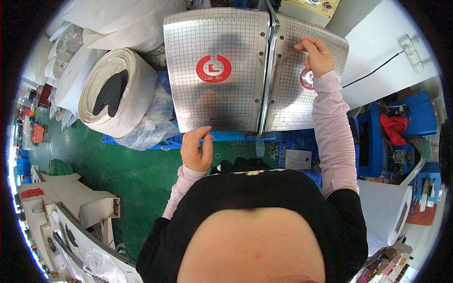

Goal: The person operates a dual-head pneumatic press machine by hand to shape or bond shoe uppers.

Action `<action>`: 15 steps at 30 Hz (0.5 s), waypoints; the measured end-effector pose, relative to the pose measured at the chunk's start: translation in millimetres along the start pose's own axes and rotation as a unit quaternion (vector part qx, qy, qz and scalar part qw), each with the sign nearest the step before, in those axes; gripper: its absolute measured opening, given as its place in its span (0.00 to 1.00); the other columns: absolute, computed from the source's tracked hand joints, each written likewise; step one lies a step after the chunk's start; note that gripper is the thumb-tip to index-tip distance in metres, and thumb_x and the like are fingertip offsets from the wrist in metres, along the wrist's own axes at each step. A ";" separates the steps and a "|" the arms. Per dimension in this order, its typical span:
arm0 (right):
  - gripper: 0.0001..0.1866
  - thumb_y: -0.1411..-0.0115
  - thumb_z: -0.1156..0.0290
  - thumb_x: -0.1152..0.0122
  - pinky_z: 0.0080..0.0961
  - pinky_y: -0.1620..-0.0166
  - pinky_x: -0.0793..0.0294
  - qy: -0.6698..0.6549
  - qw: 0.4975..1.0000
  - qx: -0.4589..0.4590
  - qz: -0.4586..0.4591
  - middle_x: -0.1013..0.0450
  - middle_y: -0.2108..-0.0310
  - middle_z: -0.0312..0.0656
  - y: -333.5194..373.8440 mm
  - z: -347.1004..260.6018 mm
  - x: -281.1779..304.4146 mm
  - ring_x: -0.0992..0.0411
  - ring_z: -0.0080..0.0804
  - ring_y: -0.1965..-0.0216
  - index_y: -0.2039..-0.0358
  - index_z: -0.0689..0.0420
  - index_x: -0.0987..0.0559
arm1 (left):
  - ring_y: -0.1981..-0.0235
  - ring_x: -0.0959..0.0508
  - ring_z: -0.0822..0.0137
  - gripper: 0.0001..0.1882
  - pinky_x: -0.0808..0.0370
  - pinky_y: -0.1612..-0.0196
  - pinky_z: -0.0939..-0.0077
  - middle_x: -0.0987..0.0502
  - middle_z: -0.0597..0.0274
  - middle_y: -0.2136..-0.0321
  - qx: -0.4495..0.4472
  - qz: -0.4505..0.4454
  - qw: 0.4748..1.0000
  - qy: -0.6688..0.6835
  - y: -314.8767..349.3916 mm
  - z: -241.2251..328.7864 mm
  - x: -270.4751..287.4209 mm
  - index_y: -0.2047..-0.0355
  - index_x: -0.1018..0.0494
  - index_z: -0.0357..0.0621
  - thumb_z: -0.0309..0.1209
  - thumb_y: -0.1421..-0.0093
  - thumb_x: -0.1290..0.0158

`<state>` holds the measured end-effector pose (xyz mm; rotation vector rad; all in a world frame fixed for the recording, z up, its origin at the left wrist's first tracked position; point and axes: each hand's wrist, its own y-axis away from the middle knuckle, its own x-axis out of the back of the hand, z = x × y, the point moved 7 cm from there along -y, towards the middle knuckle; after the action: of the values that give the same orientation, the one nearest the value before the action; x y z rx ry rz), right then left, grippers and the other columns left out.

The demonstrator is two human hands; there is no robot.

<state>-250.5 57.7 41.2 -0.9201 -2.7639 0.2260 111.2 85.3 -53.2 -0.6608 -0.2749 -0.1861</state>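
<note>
A silvery metal worktop with a printed grid and red round emblems spreads before me in a left plate point(212, 104) and a right plate point(288, 94). Between them runs a narrow metal bar point(268, 70). My left hand point(197, 150) is at the near left edge of the left plate, its fingers curled in. Over the right plate is my right hand point(317, 55), with fingers bent and thumb and fingertips close together. Whatever either hand holds, if anything, is too small or hidden to make out. Pale pink sleeves cover both forearms.
Left of the worktop stands a big roll of white material point(137, 89) with a black piece on it, beside clear plastic wrap point(151, 122). Small pale rings point(275, 153) lie below the worktop. A panel with knobs point(318, 5) is behind; blue machinery point(415, 118) stands right.
</note>
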 end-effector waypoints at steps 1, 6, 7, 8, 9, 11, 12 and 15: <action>0.13 0.41 0.67 0.50 0.10 0.86 0.43 -0.003 1.000 0.002 -0.002 0.25 0.69 0.41 -0.4 -0.1 0.7 0.42 0.14 0.89 0.58 0.59 0.25 | 0.73 0.26 0.63 0.11 0.31 0.64 0.73 0.24 0.62 0.76 0.000 0.000 1.000 0.000 0.5 -0.2 -0.3 0.63 0.27 0.39 0.19 0.48 0.50; 0.14 0.41 0.67 0.49 0.14 0.86 0.42 -0.012 1.000 -0.006 -0.002 0.24 0.69 0.41 -3.2 2.2 3.2 0.41 0.16 0.90 0.58 0.60 0.25 | 0.72 0.26 0.63 0.11 0.30 0.66 0.74 0.24 0.60 0.76 0.013 -0.006 1.000 0.012 1.8 -1.1 -2.1 0.63 0.27 0.38 0.19 0.47 0.50; 0.14 0.41 0.67 0.49 0.14 0.86 0.42 -0.011 1.000 -0.004 0.001 0.24 0.70 0.41 -3.3 1.6 3.8 0.41 0.16 0.90 0.58 0.60 0.25 | 0.72 0.26 0.63 0.11 0.30 0.66 0.74 0.24 0.60 0.76 0.013 -0.006 1.000 0.012 1.4 -0.8 -2.1 0.63 0.27 0.38 0.19 0.47 0.50; 0.14 0.41 0.67 0.49 0.14 0.86 0.42 -0.011 1.000 -0.004 0.002 0.24 0.70 0.41 -4.4 1.2 4.0 0.41 0.16 0.90 0.58 0.60 0.25 | 0.72 0.26 0.63 0.11 0.30 0.65 0.74 0.24 0.60 0.76 0.009 -0.006 1.000 0.008 0.6 0.1 -1.7 0.63 0.27 0.38 0.19 0.47 0.50; 0.15 0.42 0.66 0.49 0.14 0.86 0.42 -0.010 1.000 -0.015 0.004 0.24 0.70 0.41 -6.3 2.4 4.4 0.41 0.17 0.90 0.58 0.60 0.25 | 0.72 0.26 0.63 0.10 0.30 0.65 0.74 0.24 0.60 0.75 0.005 -0.006 1.000 0.005 0.1 0.8 -1.4 0.63 0.27 0.38 0.19 0.47 0.50; 0.15 0.42 0.65 0.49 0.14 0.86 0.42 -0.010 1.000 -0.024 0.004 0.24 0.70 0.42 -10.8 2.1 5.4 0.41 0.17 0.90 0.58 0.60 0.25 | 0.72 0.26 0.63 0.10 0.30 0.65 0.74 0.24 0.60 0.75 -0.001 -0.005 1.000 0.006 1.4 0.1 -2.4 0.63 0.28 0.38 0.19 0.47 0.50; 0.16 0.42 0.64 0.48 0.15 0.86 0.42 -0.001 1.000 -0.018 -0.005 0.24 0.70 0.42 -12.9 -0.4 4.9 0.41 0.17 0.90 0.58 0.60 0.25 | 0.72 0.26 0.63 0.10 0.30 0.65 0.74 0.24 0.60 0.75 -0.006 -0.005 1.000 0.006 2.1 0.4 -2.6 0.63 0.28 0.38 0.19 0.47 0.50; 0.19 0.41 0.60 0.51 0.15 0.86 0.45 0.021 1.000 -0.010 -0.005 0.24 0.69 0.43 -22.4 -9.1 1.8 0.44 0.17 0.90 0.57 0.62 0.26 | 0.72 0.26 0.63 0.11 0.30 0.65 0.74 0.24 0.60 0.75 -0.007 0.000 1.000 -0.012 3.4 1.4 -0.4 0.63 0.28 0.38 0.19 0.47 0.50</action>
<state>-262.4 41.8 55.1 -0.9042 -2.7361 0.1765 111.4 88.8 -54.2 -0.6770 -0.2958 -0.1800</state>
